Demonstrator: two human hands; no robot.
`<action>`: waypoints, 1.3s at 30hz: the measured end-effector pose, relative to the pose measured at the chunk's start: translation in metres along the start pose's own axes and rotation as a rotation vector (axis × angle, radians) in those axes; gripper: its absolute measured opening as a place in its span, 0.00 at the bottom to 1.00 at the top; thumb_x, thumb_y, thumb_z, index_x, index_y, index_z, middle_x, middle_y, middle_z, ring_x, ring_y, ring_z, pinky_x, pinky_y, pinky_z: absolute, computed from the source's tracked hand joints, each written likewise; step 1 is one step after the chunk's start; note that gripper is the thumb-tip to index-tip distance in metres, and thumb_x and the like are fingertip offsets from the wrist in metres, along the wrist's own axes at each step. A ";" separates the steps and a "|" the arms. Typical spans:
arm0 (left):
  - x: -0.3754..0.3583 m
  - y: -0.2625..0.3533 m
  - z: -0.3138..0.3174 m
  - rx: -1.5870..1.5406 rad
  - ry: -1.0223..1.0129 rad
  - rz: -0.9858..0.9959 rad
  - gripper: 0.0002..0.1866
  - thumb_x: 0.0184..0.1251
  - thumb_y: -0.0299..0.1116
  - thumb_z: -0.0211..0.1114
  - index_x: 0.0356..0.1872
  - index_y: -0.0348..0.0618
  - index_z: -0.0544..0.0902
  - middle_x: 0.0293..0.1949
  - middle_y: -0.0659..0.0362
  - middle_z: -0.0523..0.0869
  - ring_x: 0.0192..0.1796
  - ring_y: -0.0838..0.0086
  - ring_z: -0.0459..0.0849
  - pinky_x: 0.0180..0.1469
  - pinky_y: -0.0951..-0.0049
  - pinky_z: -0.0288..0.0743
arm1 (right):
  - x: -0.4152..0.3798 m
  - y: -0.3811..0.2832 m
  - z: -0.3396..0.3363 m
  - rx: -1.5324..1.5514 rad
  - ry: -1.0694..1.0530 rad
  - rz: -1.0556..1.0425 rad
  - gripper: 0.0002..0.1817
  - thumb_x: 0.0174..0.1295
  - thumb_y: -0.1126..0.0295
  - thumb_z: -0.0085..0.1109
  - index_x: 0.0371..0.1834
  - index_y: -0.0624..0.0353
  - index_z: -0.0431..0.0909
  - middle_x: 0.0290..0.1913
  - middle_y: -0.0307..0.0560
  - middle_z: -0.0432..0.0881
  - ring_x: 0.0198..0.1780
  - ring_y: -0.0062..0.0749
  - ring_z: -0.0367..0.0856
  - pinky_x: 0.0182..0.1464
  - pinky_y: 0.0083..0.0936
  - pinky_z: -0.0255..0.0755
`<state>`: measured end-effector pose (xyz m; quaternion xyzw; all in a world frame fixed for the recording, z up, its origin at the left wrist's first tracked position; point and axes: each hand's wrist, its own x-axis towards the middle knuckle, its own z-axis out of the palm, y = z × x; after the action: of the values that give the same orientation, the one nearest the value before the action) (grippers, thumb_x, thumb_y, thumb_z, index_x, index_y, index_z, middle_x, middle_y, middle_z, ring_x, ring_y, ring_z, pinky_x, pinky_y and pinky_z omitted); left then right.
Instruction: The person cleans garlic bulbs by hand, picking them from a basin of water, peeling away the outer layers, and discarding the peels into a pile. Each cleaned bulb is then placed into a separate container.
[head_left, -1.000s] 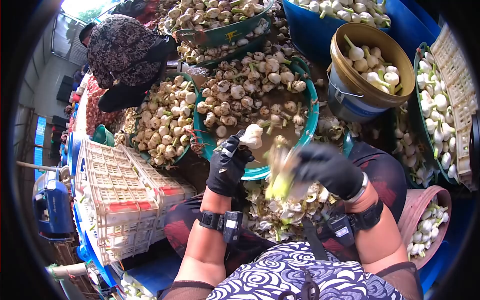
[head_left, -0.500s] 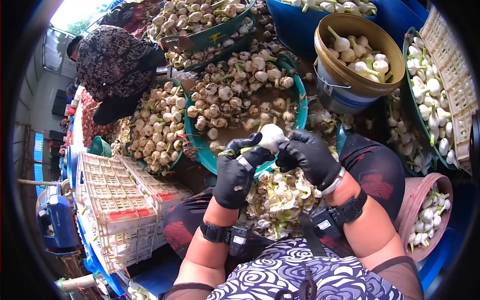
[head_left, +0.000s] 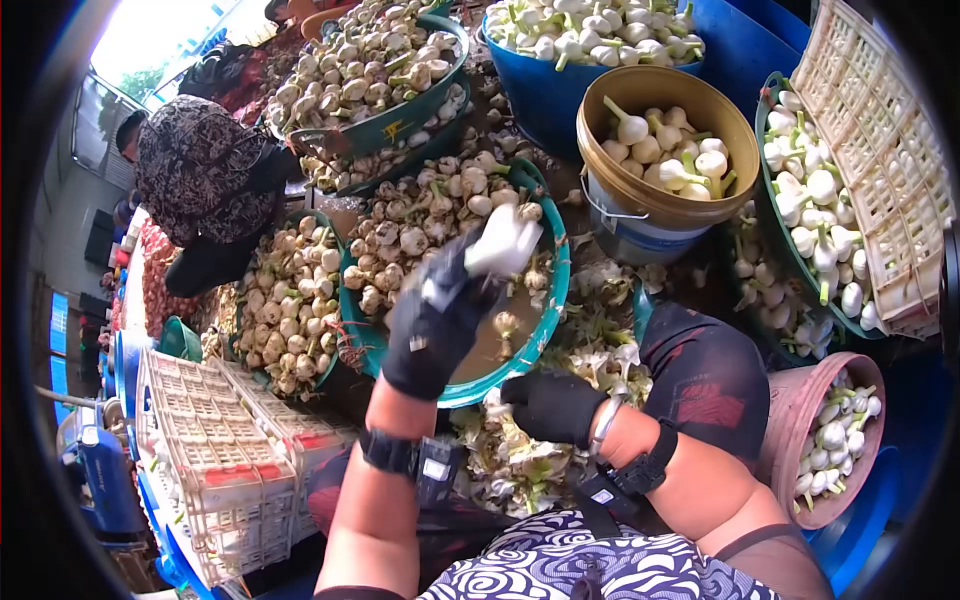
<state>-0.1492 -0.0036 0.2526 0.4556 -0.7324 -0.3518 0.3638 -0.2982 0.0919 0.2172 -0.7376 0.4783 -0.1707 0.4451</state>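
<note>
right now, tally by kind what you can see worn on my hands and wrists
Black fabric gloves: 2
Black wrist straps: 2
Small black boxy devices with white labels: 2
Pale, shiny wristband: 1
Total: 7

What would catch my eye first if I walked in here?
Probably the garlic everywhere: a green tub of grubby bulbs right in front of the person, and a brown-rimmed bucket of cleaner ones beyond it to the right. Next, the left hand in a dark glove, holding up a blurred white bulb over the tub.
</note>
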 end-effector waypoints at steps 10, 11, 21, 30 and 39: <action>-0.026 -0.164 0.017 -0.574 -0.078 -0.671 0.22 0.62 0.34 0.66 0.54 0.34 0.76 0.39 0.59 0.84 0.37 0.77 0.81 0.39 0.75 0.77 | -0.006 0.011 -0.059 -0.065 0.660 0.054 0.09 0.52 0.73 0.56 0.37 0.59 0.78 0.37 0.57 0.78 0.39 0.53 0.78 0.42 0.42 0.72; -0.047 -0.202 0.028 -0.560 -0.102 -0.791 0.24 0.61 0.36 0.67 0.55 0.33 0.75 0.39 0.58 0.84 0.36 0.77 0.81 0.37 0.75 0.76 | -0.006 0.010 -0.062 -0.065 0.649 0.064 0.09 0.52 0.73 0.56 0.37 0.59 0.78 0.37 0.57 0.78 0.39 0.53 0.78 0.42 0.42 0.72; -0.055 -0.219 0.095 -0.485 -0.072 -1.036 0.08 0.60 0.30 0.59 0.37 0.42 0.83 0.26 0.58 0.84 0.25 0.71 0.82 0.28 0.70 0.74 | 0.012 0.009 -0.061 0.311 0.569 0.187 0.14 0.54 0.66 0.63 0.40 0.63 0.78 0.37 0.58 0.79 0.39 0.50 0.80 0.41 0.35 0.73; -0.040 -0.023 -0.035 -0.705 -0.291 -0.476 0.19 0.59 0.33 0.68 0.49 0.32 0.80 0.32 0.59 0.85 0.33 0.79 0.83 0.35 0.76 0.78 | 0.039 0.025 -0.011 0.583 0.310 -0.151 0.42 0.52 0.69 0.64 0.71 0.56 0.54 0.60 0.54 0.71 0.59 0.42 0.75 0.59 0.31 0.69; -0.089 -0.008 -0.023 -0.264 0.051 -0.258 0.15 0.68 0.29 0.56 0.53 0.35 0.78 0.44 0.52 0.84 0.46 0.67 0.83 0.47 0.69 0.77 | 0.028 -0.027 0.002 1.152 0.211 -0.205 0.38 0.52 0.83 0.65 0.68 0.63 0.58 0.56 0.48 0.75 0.54 0.33 0.78 0.57 0.31 0.74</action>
<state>-0.0981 0.0712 0.2378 0.5031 -0.6058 -0.4767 0.3907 -0.2687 0.0730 0.2334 -0.3986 0.2766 -0.5174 0.7049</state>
